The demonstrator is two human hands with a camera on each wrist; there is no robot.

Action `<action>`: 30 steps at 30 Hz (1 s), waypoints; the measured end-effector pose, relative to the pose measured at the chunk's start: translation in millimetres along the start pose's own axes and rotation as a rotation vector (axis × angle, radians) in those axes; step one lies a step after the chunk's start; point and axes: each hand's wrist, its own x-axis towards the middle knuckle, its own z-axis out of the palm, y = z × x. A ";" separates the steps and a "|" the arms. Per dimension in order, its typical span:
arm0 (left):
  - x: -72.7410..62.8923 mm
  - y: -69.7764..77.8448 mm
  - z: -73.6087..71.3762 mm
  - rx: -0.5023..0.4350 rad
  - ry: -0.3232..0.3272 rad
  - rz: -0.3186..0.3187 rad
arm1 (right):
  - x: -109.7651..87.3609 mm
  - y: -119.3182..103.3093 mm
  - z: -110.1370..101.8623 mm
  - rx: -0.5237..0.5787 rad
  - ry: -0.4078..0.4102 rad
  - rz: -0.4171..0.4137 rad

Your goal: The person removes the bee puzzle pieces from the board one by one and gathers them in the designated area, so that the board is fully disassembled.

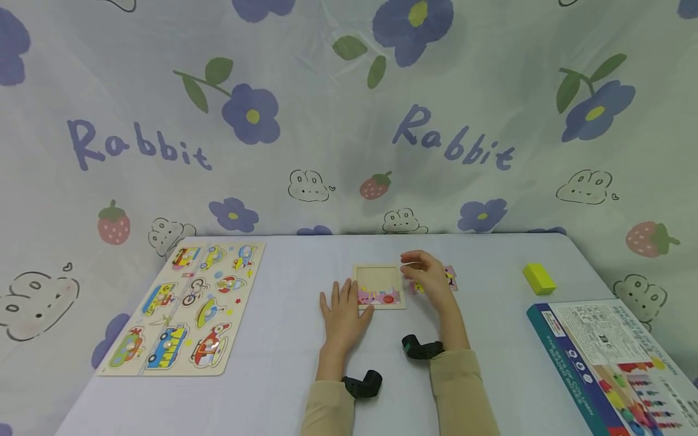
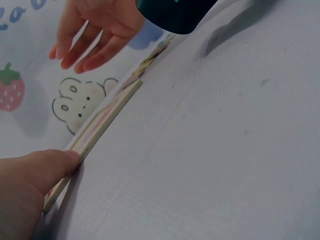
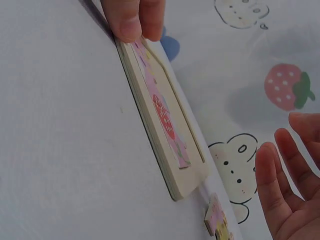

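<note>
A small square wooden puzzle tray [image 1: 378, 276] lies flat on the table, with pink pieces [image 1: 376, 296] fitted along its near side. My left hand [image 1: 343, 318] rests at the tray's left edge, fingers extended; in the left wrist view its thumb [image 2: 60, 162] lies on the near rim. To the right of the tray, my right hand [image 1: 429, 280] is raised over loose puzzle pieces [image 1: 450, 277] and partly hides them. Its fingers are loosely bent with nothing between them. In the right wrist view, one loose piece [image 3: 216, 217] lies past the tray's corner, below the right fingers [image 3: 282, 175].
A larger wooden vehicle puzzle board [image 1: 204, 309] lies at the left. On the right are a yellow block [image 1: 538, 278] and a printed box [image 1: 605, 357]. Black wrist cameras [image 1: 364, 384] sit by both sleeves. A patterned rabbit cloth [image 1: 349, 121] hangs behind the table.
</note>
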 end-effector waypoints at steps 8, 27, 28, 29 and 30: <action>0.7 0.7 -1.1 0.017 -0.020 -0.010 | -0.7 -1.6 15.9 -0.112 -0.147 0.000; -2.3 -0.1 0.2 0.019 0.081 0.039 | -4.7 -1.7 56.0 -0.562 -0.388 -0.114; -1.8 -0.1 -0.1 0.022 0.073 0.033 | -4.8 -1.6 56.7 -0.603 -0.391 -0.123; -1.5 0.1 -0.7 0.026 0.056 0.023 | -5.0 -1.6 57.4 -0.638 -0.394 -0.130; -1.1 0.2 -1.1 0.031 0.045 0.017 | -5.1 -1.9 58.0 -0.664 -0.397 -0.132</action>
